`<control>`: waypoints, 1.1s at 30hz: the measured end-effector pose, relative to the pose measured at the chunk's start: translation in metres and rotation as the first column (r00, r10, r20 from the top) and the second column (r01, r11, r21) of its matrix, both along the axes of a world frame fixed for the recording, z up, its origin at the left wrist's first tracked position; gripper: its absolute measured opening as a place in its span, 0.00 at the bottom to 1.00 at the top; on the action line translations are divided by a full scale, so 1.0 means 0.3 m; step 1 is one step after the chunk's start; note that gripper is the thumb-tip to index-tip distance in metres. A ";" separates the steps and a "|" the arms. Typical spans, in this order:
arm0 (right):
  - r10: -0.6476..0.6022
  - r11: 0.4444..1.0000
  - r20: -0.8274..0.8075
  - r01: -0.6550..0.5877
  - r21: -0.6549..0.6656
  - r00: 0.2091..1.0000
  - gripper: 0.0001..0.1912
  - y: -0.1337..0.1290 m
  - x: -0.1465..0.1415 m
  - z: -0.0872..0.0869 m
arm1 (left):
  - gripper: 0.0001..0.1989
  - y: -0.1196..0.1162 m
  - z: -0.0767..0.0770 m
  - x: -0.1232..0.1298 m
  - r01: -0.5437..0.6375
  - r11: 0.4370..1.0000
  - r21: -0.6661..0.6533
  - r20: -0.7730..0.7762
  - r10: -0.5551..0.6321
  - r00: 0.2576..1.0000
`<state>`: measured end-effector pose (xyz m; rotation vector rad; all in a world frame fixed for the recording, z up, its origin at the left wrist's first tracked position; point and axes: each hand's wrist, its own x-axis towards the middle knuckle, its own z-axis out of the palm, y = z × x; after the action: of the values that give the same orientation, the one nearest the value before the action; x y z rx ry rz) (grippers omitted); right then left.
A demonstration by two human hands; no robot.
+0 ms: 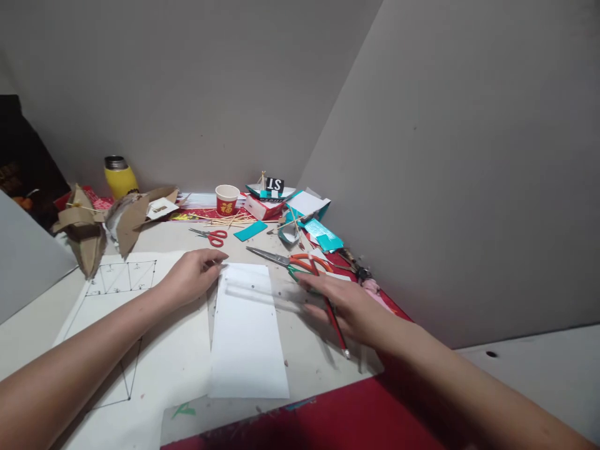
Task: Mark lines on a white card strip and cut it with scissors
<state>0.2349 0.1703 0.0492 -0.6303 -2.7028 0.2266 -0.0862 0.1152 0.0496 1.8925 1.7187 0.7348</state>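
Note:
A white paper strip (pixel 248 337) lies lengthwise in front of me, over the edge of a larger sheet with drawn lines (pixel 173 350). My left hand (pixel 194 275) rests near the strip's upper left corner, its fingers curled; what they hold, if anything, is hidden. To the right, my right hand (pixel 347 306) has a red and black pencil (pixel 335 328) between its fingers. A blurred clear ruler (pixel 262 294) crosses the strip toward this hand. Large scissors with orange and green handles (pixel 269 255) lie just beyond the right hand.
Small red scissors (pixel 217 237), a teal piece (pixel 250 231) and thin sticks (pixel 229 220) lie farther back. Behind them stand a red paper cup (pixel 227 201) and a yellow bottle (pixel 120 180). Cardboard pieces (pixel 134 219) are at the left, paper boats (pixel 288 234) at the back right.

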 end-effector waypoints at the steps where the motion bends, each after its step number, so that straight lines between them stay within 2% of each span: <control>1: -0.009 1.000 -0.023 0.009 0.006 1.000 0.27 0.015 0.010 0.006 | 0.20 0.000 -0.006 -0.001 0.007 1.000 0.006 -0.012 -0.007 1.000; 4: -0.022 1.000 -0.047 0.022 0.010 0.999 0.28 0.063 0.021 0.016 | 0.22 0.003 -0.024 -0.005 0.050 0.998 0.025 -0.045 -0.049 0.998; 9: 0.054 0.999 0.006 -0.054 0.009 0.999 0.24 0.121 -0.029 0.010 | 0.22 0.011 -0.043 -0.012 0.085 0.996 0.027 -0.039 -0.084 0.996; 17: 0.117 0.993 0.090 -0.114 -0.041 0.989 0.22 0.196 -0.072 -0.004 | 0.27 0.039 -0.069 -0.025 -0.081 0.996 0.033 0.098 0.077 0.992; 20: 0.121 0.992 0.120 -0.115 -0.052 0.985 0.22 0.207 -0.072 -0.008 | 0.24 0.045 -0.078 -0.027 -0.100 0.994 0.039 0.137 0.094 0.986; 26: 0.128 0.992 0.110 -0.125 -0.034 0.986 0.21 0.203 -0.085 -0.030 | 0.15 0.047 -0.091 -0.023 -0.038 0.998 0.041 0.121 0.033 0.992; 33: 0.092 0.995 0.156 -0.095 0.016 0.984 0.19 0.194 -0.090 -0.040 | 0.13 0.048 -0.093 -0.030 0.046 0.991 0.123 0.020 -0.048 0.999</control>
<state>0.2080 0.2286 0.0374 -0.5348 -2.8836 0.1755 -0.0951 0.1296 0.0217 1.9913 1.6429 0.8585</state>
